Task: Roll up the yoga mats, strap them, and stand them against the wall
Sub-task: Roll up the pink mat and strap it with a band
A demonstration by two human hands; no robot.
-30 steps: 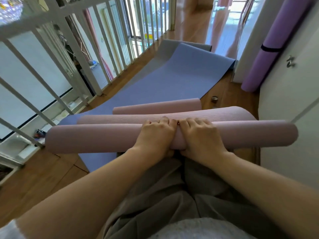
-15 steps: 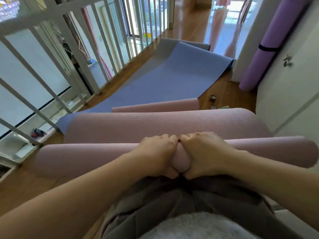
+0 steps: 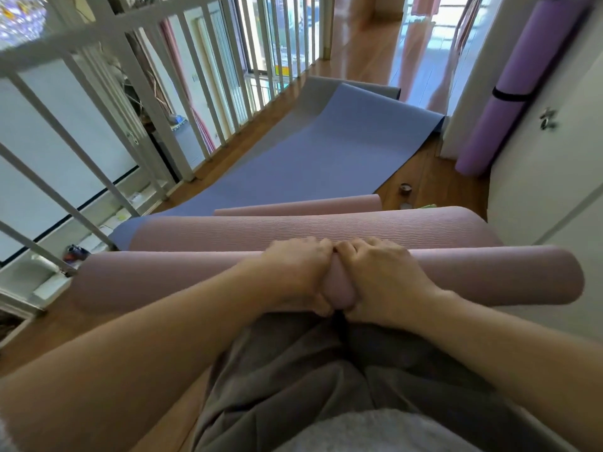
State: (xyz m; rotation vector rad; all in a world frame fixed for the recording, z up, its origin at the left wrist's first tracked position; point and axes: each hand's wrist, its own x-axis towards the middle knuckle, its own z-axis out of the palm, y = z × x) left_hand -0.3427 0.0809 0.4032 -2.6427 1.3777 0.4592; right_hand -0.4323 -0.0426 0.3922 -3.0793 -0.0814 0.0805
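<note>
Here the pink mat roll runs crosswise under left hand and right hand, fingers curled over mid-roll, unrolled length lying straight ahead.

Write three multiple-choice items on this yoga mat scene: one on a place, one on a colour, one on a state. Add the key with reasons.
1. Where is the rolled purple foam mat?
A. leaning on the white wall
B. flat under the railing
C. on the lap

2. What colour is the mat lying flat on the wooden floor?
A. green
B. blue
C. red

3. How do the left hand and right hand stand?
A. both open in the air
B. one raised
C. both in a grip on the pink roll

Key: 1 A, it stands strapped at the wall; 2 B, its spread surface is blue; 3 C, fingers wrap the roll's middle.
</note>
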